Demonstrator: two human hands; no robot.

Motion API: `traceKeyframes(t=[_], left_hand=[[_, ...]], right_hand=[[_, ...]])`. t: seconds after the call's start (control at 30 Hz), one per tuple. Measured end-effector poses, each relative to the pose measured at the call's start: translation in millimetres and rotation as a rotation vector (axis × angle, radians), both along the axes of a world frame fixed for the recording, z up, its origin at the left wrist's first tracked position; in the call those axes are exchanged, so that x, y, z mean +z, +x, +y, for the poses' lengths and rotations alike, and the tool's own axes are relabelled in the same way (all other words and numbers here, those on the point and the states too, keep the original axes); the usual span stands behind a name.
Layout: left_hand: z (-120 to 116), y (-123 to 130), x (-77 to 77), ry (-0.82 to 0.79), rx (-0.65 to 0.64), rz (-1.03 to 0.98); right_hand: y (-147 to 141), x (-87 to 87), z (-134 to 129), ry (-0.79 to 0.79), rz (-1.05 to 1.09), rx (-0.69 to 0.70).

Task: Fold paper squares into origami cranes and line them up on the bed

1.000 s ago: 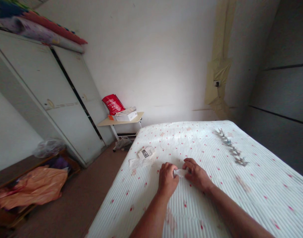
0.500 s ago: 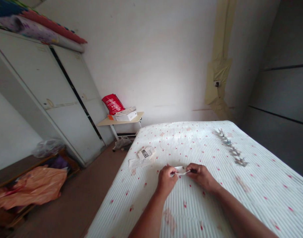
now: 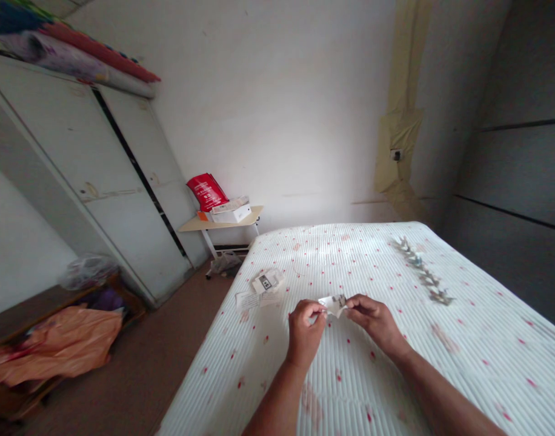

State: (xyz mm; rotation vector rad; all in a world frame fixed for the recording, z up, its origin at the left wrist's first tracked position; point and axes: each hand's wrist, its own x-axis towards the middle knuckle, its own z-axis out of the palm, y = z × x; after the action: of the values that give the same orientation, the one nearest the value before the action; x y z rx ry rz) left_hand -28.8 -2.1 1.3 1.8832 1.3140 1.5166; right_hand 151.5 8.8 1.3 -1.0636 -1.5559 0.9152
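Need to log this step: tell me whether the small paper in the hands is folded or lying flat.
Folded. The small paper is pinched between the left hand and right hand, lifted off the bed, showing angled flaps rather than one flat sheet.

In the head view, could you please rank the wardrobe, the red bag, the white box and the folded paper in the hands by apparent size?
1. wardrobe
2. red bag
3. white box
4. folded paper

The box and paper look close; the paper is nearer the camera, so their order is unsure.

Dim room, soft blur, warped edges
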Motion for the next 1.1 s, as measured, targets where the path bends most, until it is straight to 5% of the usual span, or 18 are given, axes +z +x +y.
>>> traceKeyframes(t=[0.37,0.63,1.1], left_hand=[[-4,9,-0.2,-0.102,0.015,-0.059],[-2,20,-6.2,-0.196,-0.052,-0.297],[-3,22,-8.5,-0.255,-0.100,-0.376]], right_hand=[[-8,1.5,-8,0.072,-0.050,0.010],[-15,0.8,-10,0.071,-0.030,0.040],[-21,-3.5,-9,-0.032,-0.033,0.014]])
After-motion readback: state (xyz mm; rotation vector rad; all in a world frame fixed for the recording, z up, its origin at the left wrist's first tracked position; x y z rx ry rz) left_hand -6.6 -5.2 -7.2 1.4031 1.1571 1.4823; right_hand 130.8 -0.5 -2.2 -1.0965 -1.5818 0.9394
